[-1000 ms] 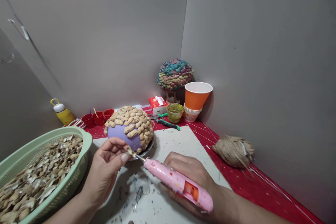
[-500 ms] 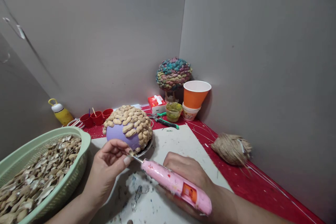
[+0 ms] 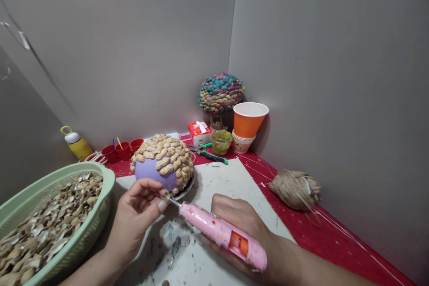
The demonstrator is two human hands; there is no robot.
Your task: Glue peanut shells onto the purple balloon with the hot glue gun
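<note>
My right hand [image 3: 241, 219] is wrapped round a pink hot glue gun [image 3: 214, 229], its metal nozzle pointing up and left. At the nozzle's tip, the thumb and fingers of my left hand [image 3: 142, 208] pinch a small peanut shell [image 3: 166, 195], mostly hidden by the fingertips. Just behind my left hand sits a purple balloon [image 3: 150, 170], its top and right side covered with peanut shells [image 3: 167, 149]. It rests on a round metal-looking dish [image 3: 186, 191], partly hidden. Left of my left hand stands a green basket [image 3: 109, 185] full of peanut shell halves [image 3: 50, 223].
Behind are red cups [image 3: 124, 151], a yellow bottle [image 3: 79, 146], green-handled pliers [image 3: 214, 157], a bowl of green stuff [image 3: 221, 143] and paper cups [image 3: 250, 120]. A coloured shell-covered tree [image 3: 221, 94] stands in the corner. A twine ball [image 3: 295, 189] lies right of the grey board [image 3: 231, 178].
The glue gun and my right hand have shifted very slightly, the gun's rear end a little to the left. My left hand keeps its pinch at the nozzle.
</note>
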